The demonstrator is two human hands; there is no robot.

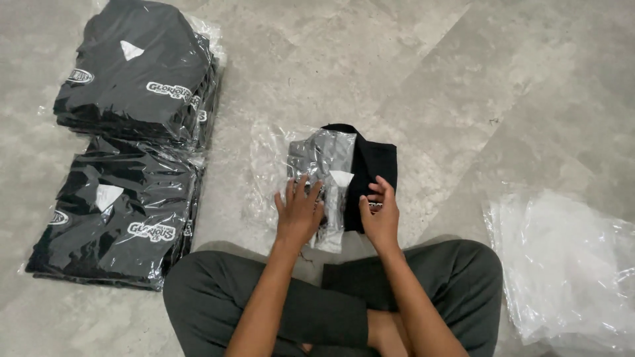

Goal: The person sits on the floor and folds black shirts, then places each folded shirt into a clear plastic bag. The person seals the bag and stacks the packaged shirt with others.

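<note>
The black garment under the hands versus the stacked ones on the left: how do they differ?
The garment under the hands is only partly inside its clear bag and lies singly; the stacked garments are fully bagged and piled. Left hand presses the bag, right hand touches the cloth. All are black and folded.

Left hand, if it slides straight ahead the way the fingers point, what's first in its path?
The left hand already lies on the half-bagged black garment; ahead comes its clear plastic bag, then probably bare floor.
</note>
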